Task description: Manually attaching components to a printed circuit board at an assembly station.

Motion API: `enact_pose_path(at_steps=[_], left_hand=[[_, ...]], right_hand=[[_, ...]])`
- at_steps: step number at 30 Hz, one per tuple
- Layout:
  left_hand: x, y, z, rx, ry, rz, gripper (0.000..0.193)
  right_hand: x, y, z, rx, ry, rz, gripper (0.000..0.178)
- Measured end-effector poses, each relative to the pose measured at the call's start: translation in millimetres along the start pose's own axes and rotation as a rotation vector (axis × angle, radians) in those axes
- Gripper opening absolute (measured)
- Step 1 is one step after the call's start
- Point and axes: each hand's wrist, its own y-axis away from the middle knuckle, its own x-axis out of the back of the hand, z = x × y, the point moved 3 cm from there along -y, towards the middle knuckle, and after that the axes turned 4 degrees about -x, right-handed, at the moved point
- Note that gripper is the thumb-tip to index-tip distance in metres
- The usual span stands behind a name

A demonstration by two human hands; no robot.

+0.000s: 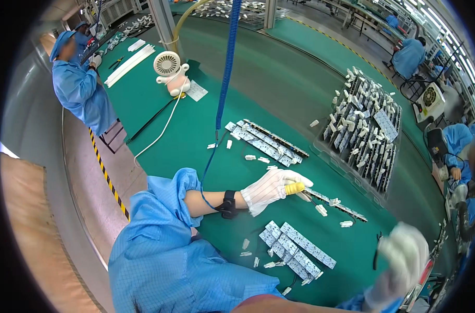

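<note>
My left hand (274, 189) wears a white striped glove with a yellow finger cot. Its fingertips are closed on the near end of a narrow circuit board strip (342, 208), which points away to the right on the green mat. White connectors (321, 210) on wires lie beside that strip. A black wrist strap (228, 204) with a coiled blue cord (228, 68) circles my left wrist. My right hand (404, 255), in a white glove, is smeared by motion at the lower right. A thin dark object (376, 252) shows next to it; whether I hold it is unclear.
Circuit board strips lie in a near stack (295, 250) and a far stack (266, 143). A clear tray (347, 177) at the right is full of upright boards. A small fan (167, 63), its white cable, and white strips (129, 65) are farther left. Co-workers (81, 88) sit around.
</note>
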Motion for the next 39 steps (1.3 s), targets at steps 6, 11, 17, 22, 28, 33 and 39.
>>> enact_pose_path(at_steps=[6, 11, 17, 22, 28, 33, 39], left_hand=[[-7, -2, -15, -0.020, 0.168, 0.041, 0.028], [-11, -1, -15, -0.004, 0.264, 0.047, 0.028], [-11, 2, -15, 0.024, 0.328, 0.058, 0.030], [-10, -5, -17, -0.101, 0.255, 0.067, 0.030], [-8, -3, -15, -0.021, 0.235, 0.034, 0.030], [-15, 0, -16, 0.027, 0.378, 0.038, 0.032], [-12, -1, -13, -0.055, 0.161, 0.027, 0.036]], right_hand=[[52, -36, -55, 0.580, 0.322, -0.185, 0.016], [67, -30, -75, 0.286, 0.380, -0.272, 0.013], [58, -28, -74, 0.207, 0.343, -0.305, 0.011], [65, -17, -61, 0.284, 0.341, -0.246, 0.011], [55, -20, -69, 0.383, 0.460, -0.362, 0.015], [64, -36, -69, 0.196, 0.307, -0.394, 0.012], [61, -21, -63, 0.250, 0.370, -0.369, 0.011]])
